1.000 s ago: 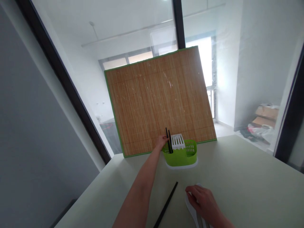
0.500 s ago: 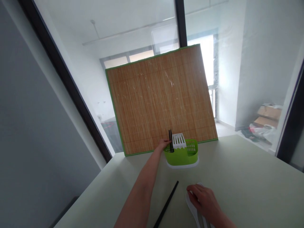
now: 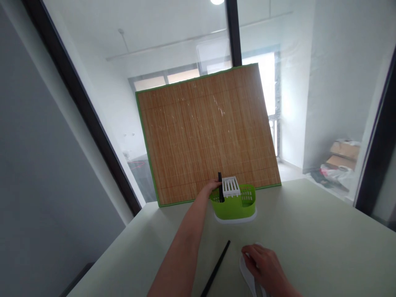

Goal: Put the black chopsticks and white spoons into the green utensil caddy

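Note:
At the left end of the green basket [image 3: 234,210], my left hand [image 3: 213,184] is closed on black chopsticks [image 3: 220,186] that stand upright in it. A white slatted rack [image 3: 230,187] sits on the basket's middle. My right hand [image 3: 261,260] rests over white spoons [image 3: 246,275] near the front of the table, its fingers bent together; whether it grips one is hidden. Another black chopstick [image 3: 216,268] lies slanted on the table between my left forearm and the spoons.
The pale table [image 3: 303,231] spreads out on both sides. Behind the basket a bamboo mat [image 3: 207,136] with green edging leans against the glass. Beyond the glass, cardboard boxes [image 3: 345,150] and plastic bags lie at the right.
The view has shifted slightly, so things appear a little lower and more to the left. The chopsticks at my left hand now look closer together. My right hand stays by the spoons.

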`<control>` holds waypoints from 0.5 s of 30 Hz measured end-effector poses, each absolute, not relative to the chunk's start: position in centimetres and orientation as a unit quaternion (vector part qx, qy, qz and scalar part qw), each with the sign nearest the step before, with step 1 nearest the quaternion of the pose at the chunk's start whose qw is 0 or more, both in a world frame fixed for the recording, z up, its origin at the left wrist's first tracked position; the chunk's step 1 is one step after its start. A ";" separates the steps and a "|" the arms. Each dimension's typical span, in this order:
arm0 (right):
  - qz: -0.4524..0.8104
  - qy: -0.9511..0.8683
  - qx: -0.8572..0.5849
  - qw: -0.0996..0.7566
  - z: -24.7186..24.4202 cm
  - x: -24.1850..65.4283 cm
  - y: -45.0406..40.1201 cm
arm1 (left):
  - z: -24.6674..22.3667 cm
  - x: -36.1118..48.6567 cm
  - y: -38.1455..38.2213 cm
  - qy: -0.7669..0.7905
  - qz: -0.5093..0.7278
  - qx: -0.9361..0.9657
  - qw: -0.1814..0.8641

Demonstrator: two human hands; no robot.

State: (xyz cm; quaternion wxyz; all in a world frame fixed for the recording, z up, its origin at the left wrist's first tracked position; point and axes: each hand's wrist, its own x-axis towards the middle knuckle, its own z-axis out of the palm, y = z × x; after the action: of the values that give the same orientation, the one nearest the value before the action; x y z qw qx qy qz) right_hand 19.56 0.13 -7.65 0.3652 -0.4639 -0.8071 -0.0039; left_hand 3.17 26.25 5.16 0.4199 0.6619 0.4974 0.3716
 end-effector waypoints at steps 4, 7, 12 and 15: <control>0.006 -0.810 -0.461 0.362 -7.8 19.6 0.2 | 5.0 3.2 26.0 0.499 0.377 0.664 0.409; 0.010 -0.808 -0.465 0.361 -7.8 19.6 0.2 | 5.1 2.7 25.7 0.509 0.404 0.660 0.377; 0.024 -0.807 -0.466 0.362 -7.7 19.8 0.1 | 4.4 0.0 21.9 0.537 0.472 0.641 0.278; 0.031 -0.809 -0.468 0.355 -7.5 19.8 0.0 | 1.9 -2.6 16.4 0.545 0.490 0.637 0.238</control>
State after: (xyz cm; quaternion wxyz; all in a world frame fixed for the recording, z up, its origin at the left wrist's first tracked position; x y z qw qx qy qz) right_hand 19.79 -0.04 -7.50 0.3549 -0.4678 -0.8089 0.0309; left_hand -2.59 16.36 1.92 0.2384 0.6367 0.5452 0.4905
